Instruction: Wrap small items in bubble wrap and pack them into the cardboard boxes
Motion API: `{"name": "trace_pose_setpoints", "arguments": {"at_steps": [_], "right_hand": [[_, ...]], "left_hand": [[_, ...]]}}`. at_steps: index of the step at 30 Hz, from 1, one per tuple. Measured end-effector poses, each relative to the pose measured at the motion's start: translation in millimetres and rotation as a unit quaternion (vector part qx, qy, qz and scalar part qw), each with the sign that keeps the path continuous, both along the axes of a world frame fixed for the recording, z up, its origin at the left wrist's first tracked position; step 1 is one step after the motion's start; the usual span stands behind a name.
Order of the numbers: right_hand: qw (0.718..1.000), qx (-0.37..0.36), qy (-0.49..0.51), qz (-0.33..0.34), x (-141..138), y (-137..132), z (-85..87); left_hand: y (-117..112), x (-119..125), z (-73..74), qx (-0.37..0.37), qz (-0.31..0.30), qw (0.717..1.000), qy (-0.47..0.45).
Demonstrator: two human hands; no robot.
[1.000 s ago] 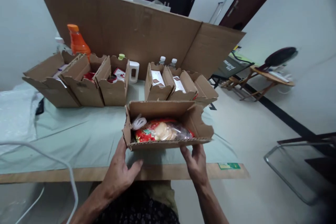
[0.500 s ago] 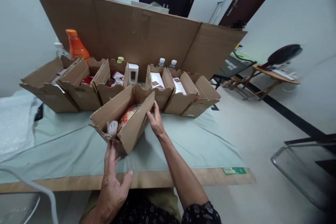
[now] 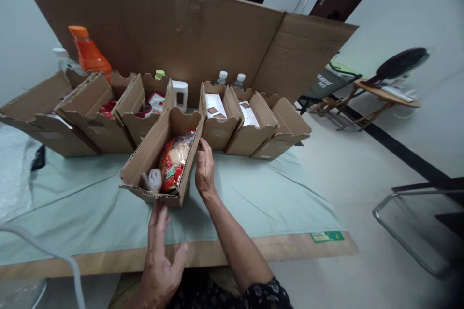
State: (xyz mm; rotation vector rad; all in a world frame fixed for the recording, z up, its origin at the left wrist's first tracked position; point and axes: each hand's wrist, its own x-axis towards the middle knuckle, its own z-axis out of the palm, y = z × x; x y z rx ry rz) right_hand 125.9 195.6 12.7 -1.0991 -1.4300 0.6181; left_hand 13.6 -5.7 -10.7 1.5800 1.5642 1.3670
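Observation:
A cardboard box (image 3: pixel 143 154), open at the top, stands in front of the row on the cloth-covered table. Inside it lie a food packet in red and clear wrapping (image 3: pixel 174 164) and a small bundled clear plastic bag (image 3: pixel 152 180). My left hand (image 3: pixel 159 260) is at the box's near end, fingers stretched with their tips at its lower edge, thumb spread away. Against the box's right side rests my right hand (image 3: pixel 205 169), its fingers laid along the cardboard; the palm side is hidden.
Several open cardboard boxes (image 3: pixel 90 130) line the table's back, holding packets and cartons. Behind them stand an orange bottle (image 3: pixel 90 53), a white handled container (image 3: pixel 180 94) and a tall cardboard screen (image 3: pixel 152 24). Clear plastic wrap (image 3: pixel 14 178) lies left; a pale cable (image 3: pixel 47 246) crosses the near left.
The box has turned to point more straight away from me and sits closer to the row. My right hand has moved slightly left with its side. The view has shifted a little.

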Motion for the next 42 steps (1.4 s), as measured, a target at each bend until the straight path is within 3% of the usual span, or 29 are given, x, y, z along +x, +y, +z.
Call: {"name": "trace_pose_setpoints", "arguments": {"at_steps": [8,11,14,19,24,28,32,38,42], "right_hand": [[0.998,-0.013,0.026,0.047,9,11,8.5],[0.998,-0.013,0.036,0.05,16,9,4.2],[0.997,-0.062,0.053,0.004,27,3,-14.5],[0.989,-0.116,0.072,-0.05,38,-2,-43.7],[0.989,-0.117,0.07,-0.053,38,0,-46.8],[0.99,-0.116,0.059,-0.05,37,0,-46.2],[0.992,-0.111,0.037,-0.047,39,-1,-44.2],[0.996,-0.085,-0.012,-0.016,35,-8,-33.1],[0.995,-0.037,-0.069,0.054,13,-7,-18.5]], "left_hand": [[13,16,6.8,0.007,-0.054,0.998,-0.007],[26,23,5.0,0.012,-0.062,0.998,-0.01],[51,28,6.0,0.001,-0.064,0.998,-0.011],[113,31,15.4,-0.012,-0.069,0.997,-0.025],[167,34,20.2,-0.028,-0.07,0.997,-0.032],[188,34,18.6,-0.036,-0.074,0.996,-0.036],[183,27,15.1,-0.049,-0.078,0.995,-0.037],[130,-9,8.4,-0.097,-0.07,0.993,-0.005],[104,-39,4.5,-0.118,-0.039,0.992,0.013]]}}
